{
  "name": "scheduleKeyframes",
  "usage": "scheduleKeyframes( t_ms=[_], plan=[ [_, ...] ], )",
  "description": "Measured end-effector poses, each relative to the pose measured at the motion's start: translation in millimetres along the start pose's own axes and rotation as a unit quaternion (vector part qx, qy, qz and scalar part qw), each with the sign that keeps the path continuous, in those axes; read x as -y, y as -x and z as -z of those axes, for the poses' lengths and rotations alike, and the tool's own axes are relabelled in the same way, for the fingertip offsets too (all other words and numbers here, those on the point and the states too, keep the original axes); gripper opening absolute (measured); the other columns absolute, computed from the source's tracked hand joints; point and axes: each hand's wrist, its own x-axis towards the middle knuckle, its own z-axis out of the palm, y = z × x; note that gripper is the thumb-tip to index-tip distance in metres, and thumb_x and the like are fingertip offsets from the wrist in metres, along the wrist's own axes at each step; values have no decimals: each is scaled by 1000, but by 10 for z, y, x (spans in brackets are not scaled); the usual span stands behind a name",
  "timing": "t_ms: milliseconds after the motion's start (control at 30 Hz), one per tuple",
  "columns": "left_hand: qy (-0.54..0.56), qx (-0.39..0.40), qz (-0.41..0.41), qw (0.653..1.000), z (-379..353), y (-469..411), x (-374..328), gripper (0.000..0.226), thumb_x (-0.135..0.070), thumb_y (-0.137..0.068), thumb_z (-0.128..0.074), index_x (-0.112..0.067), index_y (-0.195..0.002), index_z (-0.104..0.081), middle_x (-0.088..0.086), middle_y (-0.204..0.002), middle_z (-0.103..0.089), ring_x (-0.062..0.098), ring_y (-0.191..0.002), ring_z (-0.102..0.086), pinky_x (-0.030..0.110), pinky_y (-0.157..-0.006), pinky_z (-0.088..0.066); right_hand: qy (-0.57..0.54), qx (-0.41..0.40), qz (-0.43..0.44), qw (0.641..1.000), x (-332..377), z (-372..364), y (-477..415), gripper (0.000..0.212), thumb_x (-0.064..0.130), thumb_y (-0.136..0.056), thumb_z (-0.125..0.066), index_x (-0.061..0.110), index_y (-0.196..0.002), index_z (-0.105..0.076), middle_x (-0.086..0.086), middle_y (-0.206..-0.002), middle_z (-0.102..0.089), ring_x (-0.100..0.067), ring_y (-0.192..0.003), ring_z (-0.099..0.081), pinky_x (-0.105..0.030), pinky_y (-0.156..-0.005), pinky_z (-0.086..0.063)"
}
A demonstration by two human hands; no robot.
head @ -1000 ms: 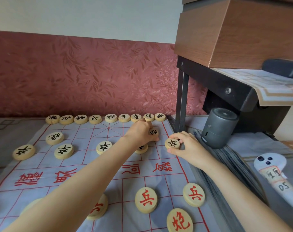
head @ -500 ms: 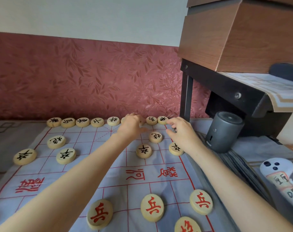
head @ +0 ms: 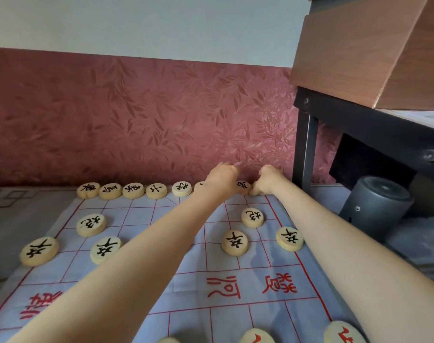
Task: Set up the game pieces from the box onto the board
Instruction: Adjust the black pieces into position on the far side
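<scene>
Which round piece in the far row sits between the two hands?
The back-row piece just right of the left hand and left of the right hand; the other far-row pieces showing lie left of both hands.

Board [head: 235, 268]: lies flat, far edge along the wall [head: 136, 120].
Far row [head: 133, 190]: pieces side by side on the board's far edge.
Left hand [head: 222, 177]: over far row, R of centre (hides some pieces).
Right hand [head: 265, 180]: at far-R corner, just R of left hand; one piece [head: 243, 186] betw. them.
2nd rank: L piece [head: 91, 225] & R piece [head: 252, 217], in front of far row.
3rd rank [head: 235, 243]: nearer again, spread L to R.
Cylinder [head: 377, 206]: off board to the R, under desk [head: 359, 58], behind desk leg [head: 305, 149].
</scene>
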Motion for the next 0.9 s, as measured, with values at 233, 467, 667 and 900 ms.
scheduleKeyframes(
  t_ms=[233,467,667,900],
  plan=[
    [56,5,8,998,-77,-47,108,40,-42,-80,-66,-6,-97,-60,20,-114,-60,37,-109,-52,39,-87,-43,-18,-20,4,1000,-127,-38,-60,27,19,-70,-77,4,-76,-55,-17,-98,-55,-25,-93,-54,-28,-73,-42],
    [78,-9,13,997,-117,-24,36,49,-40,-80,-66,-7,-117,-61,16,-114,-63,32,-109,-56,40,-92,-46,-51,1,21,998,-195,-28,-38,35,8,-83,-64,-4,-115,-60,-20,-118,-61,-32,-110,-58,-35,-90,-47],
    [81,-19,13,996,-139,-5,9,50,-39,-81,-66,-6,-117,-60,16,-111,-64,31,-107,-57,39,-89,-48,-108,13,32,994,-205,-1,32,40,-3,-85,-55,-1,-125,-56,-19,-126,-59,-33,-117,-55,-36,-99,-44],
    [77,-23,11,997,-140,11,-5,50,-41,-81,-65,-8,-118,-60,16,-112,-64,31,-108,-57,39,-88,-48,-145,9,40,989,-224,-28,56,40,-9,-83,-52,-10,-124,-53,-25,-132,-53,-37,-124,-48,-43,-102,-43]
  ],
)
